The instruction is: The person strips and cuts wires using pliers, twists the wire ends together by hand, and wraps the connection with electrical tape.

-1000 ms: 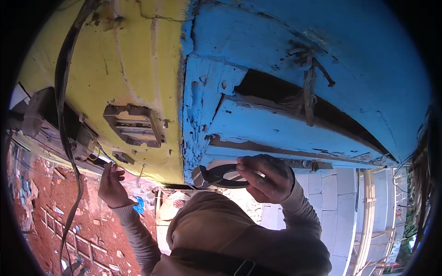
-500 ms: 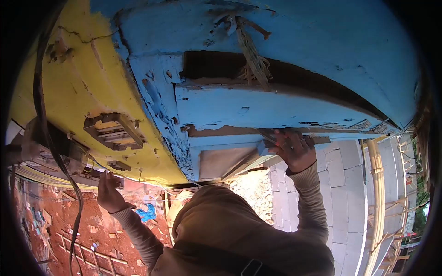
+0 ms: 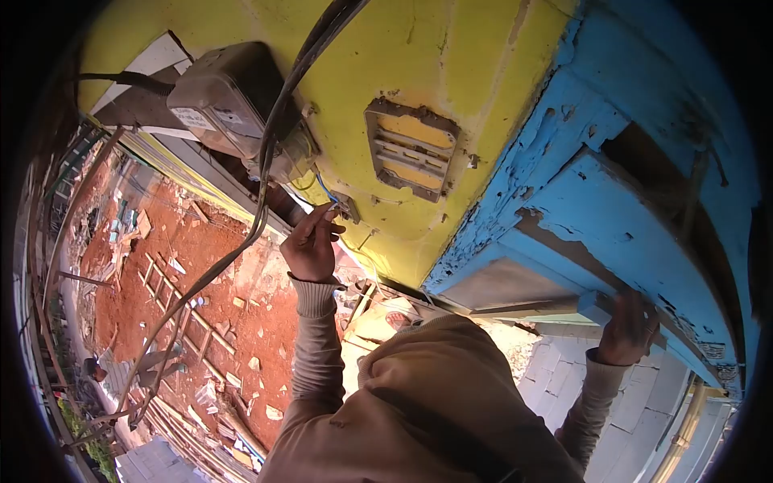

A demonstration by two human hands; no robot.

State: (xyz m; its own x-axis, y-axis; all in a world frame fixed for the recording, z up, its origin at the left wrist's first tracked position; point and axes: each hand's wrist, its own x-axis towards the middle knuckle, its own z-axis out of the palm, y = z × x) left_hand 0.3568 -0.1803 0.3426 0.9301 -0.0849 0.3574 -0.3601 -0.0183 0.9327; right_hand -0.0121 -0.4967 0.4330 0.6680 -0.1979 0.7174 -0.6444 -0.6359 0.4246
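My left hand (image 3: 310, 245) is raised to the yellow wall, its thumb and fingers pinched on the end of a thin blue wire (image 3: 324, 187). That wire runs down from the underside of an electric meter box (image 3: 229, 92). Close to the fingertips, a small brown block (image 3: 348, 208) is fixed to the wall. My right hand (image 3: 628, 328) is in shadow at the lower edge of the blue wooden frame (image 3: 596, 209), its fingers curled over the wood. What lies under those fingers is hidden.
A thick black cable (image 3: 262, 189) hangs in front of the wall, left of my left arm. A brown slotted bracket (image 3: 411, 149) sits on the yellow wall. Far below are red soil (image 3: 209, 282), a bamboo ladder (image 3: 189, 310) and a person (image 3: 153, 362). Grey blocks (image 3: 555, 366) lie lower right.
My view has swung left, bringing the meter box and blue wire into fuller sight. My left hand stays by the small block; my right hand stays at the blue frame, now more shaded.
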